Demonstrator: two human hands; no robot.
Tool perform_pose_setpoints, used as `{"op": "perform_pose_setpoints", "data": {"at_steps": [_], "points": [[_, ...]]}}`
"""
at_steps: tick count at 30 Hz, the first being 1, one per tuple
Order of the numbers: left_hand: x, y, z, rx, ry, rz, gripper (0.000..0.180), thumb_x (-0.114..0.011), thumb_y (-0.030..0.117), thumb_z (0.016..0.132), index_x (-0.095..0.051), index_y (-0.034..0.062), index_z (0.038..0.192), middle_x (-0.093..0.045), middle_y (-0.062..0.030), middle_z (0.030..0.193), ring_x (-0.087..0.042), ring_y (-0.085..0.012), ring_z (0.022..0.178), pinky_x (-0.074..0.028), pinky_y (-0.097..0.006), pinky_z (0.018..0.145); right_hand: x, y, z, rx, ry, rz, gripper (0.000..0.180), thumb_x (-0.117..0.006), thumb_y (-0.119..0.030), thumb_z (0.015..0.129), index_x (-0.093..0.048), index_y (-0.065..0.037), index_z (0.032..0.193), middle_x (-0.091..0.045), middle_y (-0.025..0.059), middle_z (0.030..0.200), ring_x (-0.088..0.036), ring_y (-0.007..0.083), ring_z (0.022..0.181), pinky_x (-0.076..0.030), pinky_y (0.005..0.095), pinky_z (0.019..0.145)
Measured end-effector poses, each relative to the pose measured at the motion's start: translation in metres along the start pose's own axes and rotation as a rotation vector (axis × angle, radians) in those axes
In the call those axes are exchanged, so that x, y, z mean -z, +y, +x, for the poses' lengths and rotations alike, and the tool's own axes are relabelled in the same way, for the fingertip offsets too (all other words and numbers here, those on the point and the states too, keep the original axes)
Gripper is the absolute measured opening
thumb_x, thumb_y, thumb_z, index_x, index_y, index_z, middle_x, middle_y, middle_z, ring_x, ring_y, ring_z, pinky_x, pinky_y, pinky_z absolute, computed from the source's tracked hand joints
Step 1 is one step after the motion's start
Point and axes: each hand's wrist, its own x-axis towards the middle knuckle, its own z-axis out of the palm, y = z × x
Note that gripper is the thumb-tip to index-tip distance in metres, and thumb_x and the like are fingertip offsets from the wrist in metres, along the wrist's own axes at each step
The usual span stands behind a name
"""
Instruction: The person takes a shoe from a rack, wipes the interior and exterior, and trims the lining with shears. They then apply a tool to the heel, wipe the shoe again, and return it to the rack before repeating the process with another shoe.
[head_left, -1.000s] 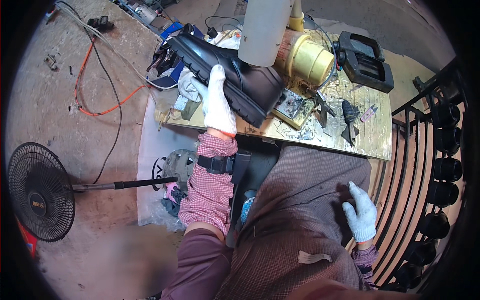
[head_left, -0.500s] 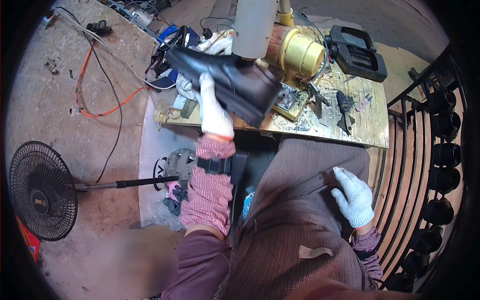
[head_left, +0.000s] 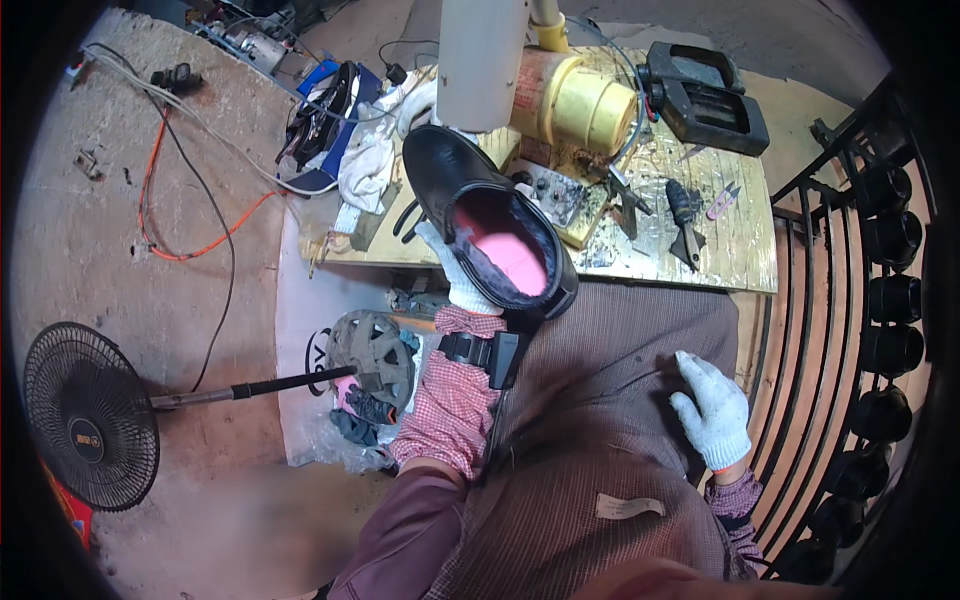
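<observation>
A black leather shoe (head_left: 430, 165) with a pink insole and dark fuzzy lining is held up in front of the workbench (head_left: 750, 230), its opening facing me and its toe pointing away to the left. My left hand (head_left: 463, 275), in a white glove, grips it from beneath on the left side; most of the fingers are hidden behind the shoe. The gloved right hand (head_left: 712, 405) rests over my brown checked apron (head_left: 610, 400), fingers stretched out and nothing in them. Close behind the shoe stands a pale upright cylinder (head_left: 482, 70).
On the bench are a yellow and red cylinder (head_left: 590, 105), a black pedal-like frame (head_left: 705, 105), a black-handled tool (head_left: 686, 220), pink snips (head_left: 723, 202) and white cloth (head_left: 368, 168). A metal rack (head_left: 800, 330) of black shoes stands right; a fan (head_left: 92, 415) stands left.
The shoe has been turned from showing its side to showing its opening and pink insole. My left hand has shifted slightly right and nearer with it. My right hand stays almost still.
</observation>
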Motion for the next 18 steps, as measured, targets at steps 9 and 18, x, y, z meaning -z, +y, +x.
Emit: {"op": "perform_pose_setpoints", "data": {"at_steps": [9,18], "points": [[-0.011,0.019,0.039,-0.206,-0.113,0.038,0.076,-0.045,0.059,0.102,-0.037,0.0039,0.154,-0.053,-0.0162,0.148,-0.054,-0.0366,0.134,-0.042,-0.057,0.115,0.0,0.008,0.009,-0.005,-0.063,0.029,0.054,-0.072,-0.022,0.087,-0.062,-0.009,0.138,-0.069,0.0183,0.125,-0.07,0.0363,0.104,-0.057,0.0418,0.088],[-0.017,-0.005,-0.028,-0.377,0.192,0.198,0.109,-0.054,0.085,0.081,-0.041,0.0026,0.15,-0.057,-0.0206,0.139,-0.059,-0.0377,0.123,-0.05,-0.054,0.105,-0.003,-0.004,0.018,0.091,-0.015,0.026,0.054,-0.073,-0.022,0.087,-0.062,-0.011,0.138,-0.069,0.0164,0.124,-0.07,0.0347,0.102,-0.056,0.0414,0.085]]}}
